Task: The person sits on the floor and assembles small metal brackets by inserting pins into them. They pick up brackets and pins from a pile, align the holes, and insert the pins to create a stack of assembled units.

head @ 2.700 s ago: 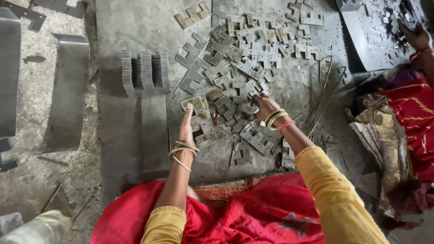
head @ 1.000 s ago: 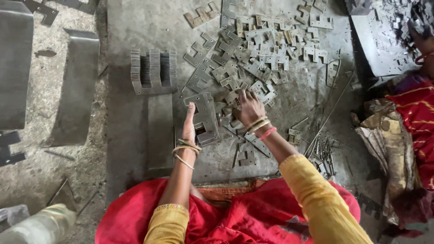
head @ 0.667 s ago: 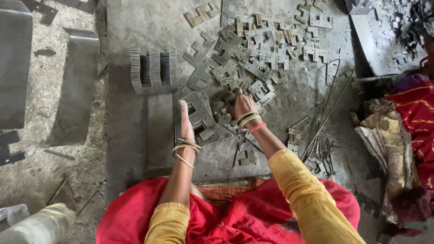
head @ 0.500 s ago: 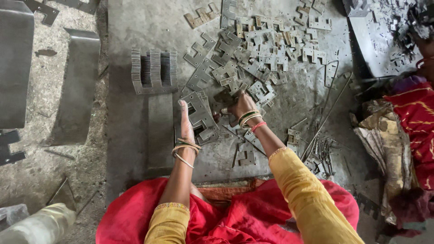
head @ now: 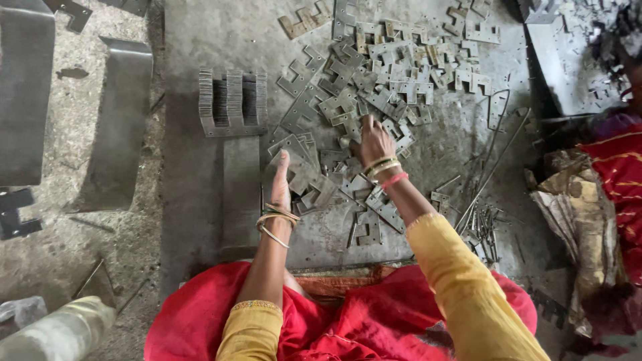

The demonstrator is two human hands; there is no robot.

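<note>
Reaching into the scattered metal stampings [head: 374, 100] on the floor, the right hand [head: 373, 142] pinches one thin, stiff, sharp-edged plate; best held by its flat faces. The left hand [head: 281, 184] rests open.

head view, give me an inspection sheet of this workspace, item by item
surface: grey metal slab, scuffed and dusty
job's things: loose flat notched metal plates in a scattered pile; an upright stack of plates at the left
clutter: thin metal rods and small offcuts at the right
hands: left hand flat and edge-on beside plates; right hand reaching into the pile, grip hidden
cables: nothing seen
surroundings: bent metal sheets on the dirt floor, red cloth on the lap, another person's red garment
</note>
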